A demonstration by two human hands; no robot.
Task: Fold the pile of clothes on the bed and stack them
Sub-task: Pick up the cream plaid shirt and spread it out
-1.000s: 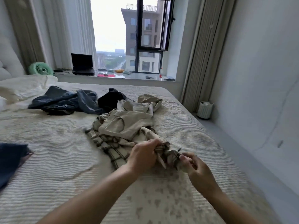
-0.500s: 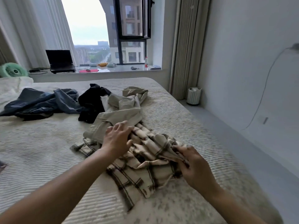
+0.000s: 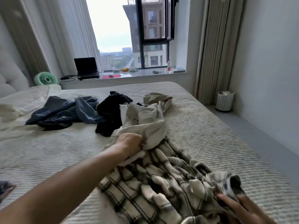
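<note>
Zero folds done from what I see: left hand (image 3: 129, 143) bunches beige cotton garment (image 3: 145, 122), right hand (image 3: 239, 207) pinches crumpled plaid flannel shirt (image 3: 161, 180) on ribbed bed (image 3: 202, 130); denim (image 3: 64, 110), black (image 3: 111, 115) pieces wait.

Laptop (image 3: 87, 67), green fan (image 3: 45, 78), bin (image 3: 224, 101)

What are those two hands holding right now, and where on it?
The left hand grips bunched fabric at the plaid shirt's far end; the right hand pinches its near edge.
</note>
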